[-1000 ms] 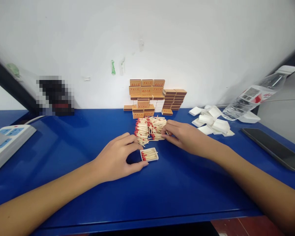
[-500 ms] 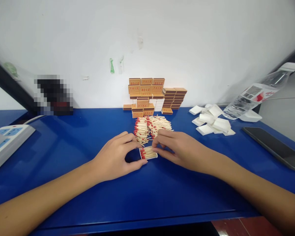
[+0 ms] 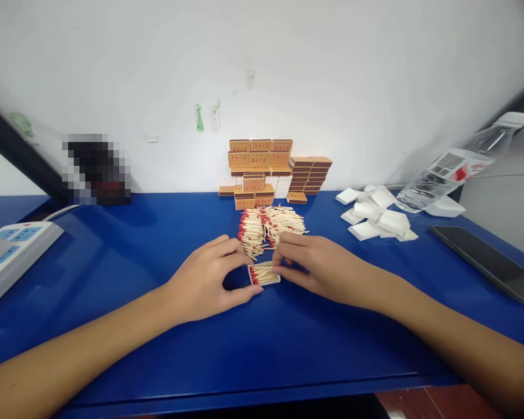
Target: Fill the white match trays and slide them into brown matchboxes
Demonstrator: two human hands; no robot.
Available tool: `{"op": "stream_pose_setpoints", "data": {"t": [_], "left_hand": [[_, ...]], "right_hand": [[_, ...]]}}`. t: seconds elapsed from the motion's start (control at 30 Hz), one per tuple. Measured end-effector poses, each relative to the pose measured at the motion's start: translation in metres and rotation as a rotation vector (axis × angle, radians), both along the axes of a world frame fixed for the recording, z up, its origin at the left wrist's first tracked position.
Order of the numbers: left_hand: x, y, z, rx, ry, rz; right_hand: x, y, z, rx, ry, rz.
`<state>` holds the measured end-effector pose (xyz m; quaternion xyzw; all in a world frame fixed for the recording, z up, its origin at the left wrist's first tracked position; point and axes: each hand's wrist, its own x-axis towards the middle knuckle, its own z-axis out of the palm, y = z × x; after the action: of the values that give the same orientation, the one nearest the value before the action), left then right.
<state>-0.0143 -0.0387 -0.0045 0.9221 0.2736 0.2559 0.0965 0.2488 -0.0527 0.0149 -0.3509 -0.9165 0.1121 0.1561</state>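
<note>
Holding the tray point(image 3: 271, 283) by its left end with the left hand point(image 3: 209, 276); pinching narrowly at its right end with the right hand point(image 3: 318, 265), on what, cannot tell. Matches point(image 3: 262, 273) already inside, apparently short of full; behind it, a loose heap point(image 3: 275, 221), then stacked boxes point(image 3: 253, 159); farther right, more trays point(image 3: 378, 218).

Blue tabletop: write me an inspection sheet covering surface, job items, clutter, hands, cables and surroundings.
Surface: blue tabletop, glossy.
Job items: white tray holding matches, red heads leftward; loose matches piled behind; stacked matchboxes near the wall.
Clutter: heaped white trays, tilted bottle and phone at right; power strip at left.
Hands: left hand holds the tray's left end between thumb and fingers; right hand has fingertips at its right end, grip unclear.
Cables: white cable behind the power strip.
Surroundings: marked pale wall; reddish floor.
</note>
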Motion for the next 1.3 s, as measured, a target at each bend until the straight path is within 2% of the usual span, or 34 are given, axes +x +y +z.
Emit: {"op": "stream_pose_setpoints", "data": {"t": [0.23,0.63,1.3], "left_hand": [[-0.0004,-0.0005,-0.0010,0.000,0.002,-0.022],[-0.0010,-0.0007,-0.0009,-0.027,0.009,-0.037],[-0.0013,-0.0011,-0.0001,-0.039,0.028,-0.065]], "right_hand": [[-0.0017,0.0008,-0.0060,-0.077,0.009,0.006],[-0.0047,-0.0056,-0.0003,-0.044,0.037,0.049],[-0.0041,-0.0063,-0.0012,-0.031,0.007,0.020]]}}
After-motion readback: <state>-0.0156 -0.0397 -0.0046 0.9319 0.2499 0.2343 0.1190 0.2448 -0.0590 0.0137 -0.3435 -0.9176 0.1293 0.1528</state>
